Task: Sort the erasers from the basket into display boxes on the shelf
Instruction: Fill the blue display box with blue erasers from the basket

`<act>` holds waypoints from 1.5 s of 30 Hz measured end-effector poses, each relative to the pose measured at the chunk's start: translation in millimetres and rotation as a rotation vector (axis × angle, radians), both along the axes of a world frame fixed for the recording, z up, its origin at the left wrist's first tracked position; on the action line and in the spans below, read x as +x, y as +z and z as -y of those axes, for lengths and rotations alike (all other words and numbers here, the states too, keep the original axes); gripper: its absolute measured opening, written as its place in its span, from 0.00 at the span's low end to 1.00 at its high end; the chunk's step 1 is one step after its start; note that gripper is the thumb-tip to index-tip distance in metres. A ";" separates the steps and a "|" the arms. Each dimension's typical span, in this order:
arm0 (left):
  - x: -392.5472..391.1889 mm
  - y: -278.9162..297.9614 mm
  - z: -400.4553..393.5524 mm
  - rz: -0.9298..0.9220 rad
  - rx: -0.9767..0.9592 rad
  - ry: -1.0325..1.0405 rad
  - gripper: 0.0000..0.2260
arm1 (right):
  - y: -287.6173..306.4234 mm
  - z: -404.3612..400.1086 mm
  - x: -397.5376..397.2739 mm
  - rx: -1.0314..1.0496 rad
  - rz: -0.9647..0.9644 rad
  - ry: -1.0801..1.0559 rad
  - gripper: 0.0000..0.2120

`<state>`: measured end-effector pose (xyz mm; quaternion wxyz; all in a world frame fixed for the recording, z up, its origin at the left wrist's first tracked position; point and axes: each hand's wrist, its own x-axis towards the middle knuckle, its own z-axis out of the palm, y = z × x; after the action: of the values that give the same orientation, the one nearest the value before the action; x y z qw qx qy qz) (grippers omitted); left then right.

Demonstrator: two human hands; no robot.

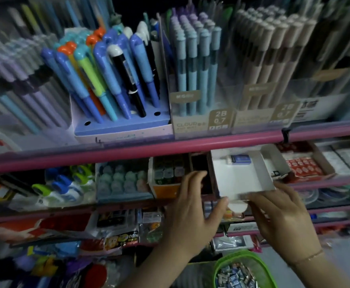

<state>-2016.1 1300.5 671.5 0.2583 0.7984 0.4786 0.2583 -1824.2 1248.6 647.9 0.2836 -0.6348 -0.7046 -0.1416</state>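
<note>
Head view, near to far. Nearest, below both hands, the green basket (222,265) holds a heap of small blue-and-white erasers (235,276); none is in either hand.

Above the basket, the two hands meet at the front edge of a white display box (240,177) standing on the pink-railed shelf (128,154). The left hand (192,206) has its thumb against the box's front left corner, while its fingers reach up, loosely curved, toward the neighbouring box of small dark items (168,171); this grip is wide, and whether those fingers touch anything cannot be told. The right hand (284,223) holds the front lip of the box from the right, fingers curled on its edge; motion blur hides the exact contact.

Beyond the grip, at the back of the white box, lies a single blue-sleeved eraser (237,159); the rest of the box floor is bare. To the right of the grip stands a box of red packets (303,168). Farther up, the shelf above carries pen and pencil displays (197,80).

Step in hand, as judged: seating or straightening the display box before filling it; the sorting appears barely begun. The next move calls for freeing one hand, reaching down to the basket, picking out matching erasers, and laying them beside the one already placed.
</note>
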 end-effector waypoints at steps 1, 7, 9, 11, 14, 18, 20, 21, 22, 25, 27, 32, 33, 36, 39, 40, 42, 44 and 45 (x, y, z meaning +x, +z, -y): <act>3.3 -1.5 0.2 0.032 -0.109 0.016 0.33 | -0.7 8.7 0.3 -0.004 -0.002 -0.026 0.11; 41.3 -17.4 -4.5 0.297 -0.617 -0.141 0.30 | -9.7 68.2 -19.8 -0.045 0.006 -0.216 0.09; 55.7 -33.2 0.3 0.294 -0.660 -0.240 0.20 | -16.2 93.4 -29.3 -0.087 -0.101 -0.290 0.12; 69.7 -56.3 12.7 0.219 -0.704 -0.358 0.13 | -22.4 121.2 -39.0 -0.079 -0.376 -0.376 0.14; 87.0 -98.5 44.0 0.134 -0.750 -0.507 0.12 | -42.9 161.7 -44.9 0.086 -0.797 -0.689 0.17; 104.6 -156.5 102.7 0.024 -0.814 -0.701 0.14 | -94.3 209.1 -32.7 0.145 -1.401 -1.232 0.25; 113.7 -185.0 136.3 -0.022 -0.817 -0.784 0.16 | -125.5 236.0 -25.6 0.137 -1.677 -1.288 0.20; 117.6 -201.9 153.1 -0.057 -0.807 -0.820 0.16 | -142.0 250.0 -24.9 0.113 -1.732 -1.296 0.15; 122.2 -219.6 170.0 -0.097 -0.808 -0.846 0.15 | -161.6 265.5 -24.1 0.093 -1.741 -1.328 0.12; 136.4 -282.4 221.0 -0.201 -0.836 -0.903 0.16 | -224.2 313.9 -19.0 0.140 -1.711 -1.479 0.06; 143.2 -333.9 255.3 -0.264 -0.841 -0.937 0.18 | -274.6 346.6 -16.6 0.211 -1.710 -1.589 0.06; 144.7 -477.5 334.7 -0.327 -0.794 -1.035 0.21 | -426.3 412.8 -20.2 0.274 -1.552 -1.796 0.13; 143.2 -508.5 349.1 -0.333 -0.770 -1.049 0.22 | -459.2 423.2 -22.8 0.295 -1.524 -1.828 0.13; 134.3 -602.8 391.3 -0.345 -0.740 -1.047 0.24 | -562.3 454.5 -33.8 0.351 -1.473 -1.898 0.14; 124.7 -693.6 424.3 -0.326 -0.811 -0.980 0.24 | -658.8 480.4 -39.3 0.364 -1.455 -1.946 0.15; 121.3 -724.7 431.6 -0.317 -0.840 -0.945 0.22 | -692.3 487.4 -40.5 0.370 -1.454 -1.950 0.15; 120.8 -783.3 438.5 -0.327 -0.857 -0.873 0.17 | -756.8 496.5 -39.7 0.386 -1.465 -1.921 0.13; 126.1 -834.1 440.4 -0.358 -0.804 -0.852 0.14 | -813.9 498.7 -38.7 0.399 -1.519 -1.872 0.11; 127.8 -855.3 439.2 -0.382 -0.763 -0.846 0.15 | -837.7 497.8 -38.9 0.394 -1.554 -1.855 0.11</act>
<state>-1888.2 861.3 -183.8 0.5164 0.8029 0.2161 -0.2049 -1863.1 750.8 -189.8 0.5115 -0.7580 0.4043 0.0223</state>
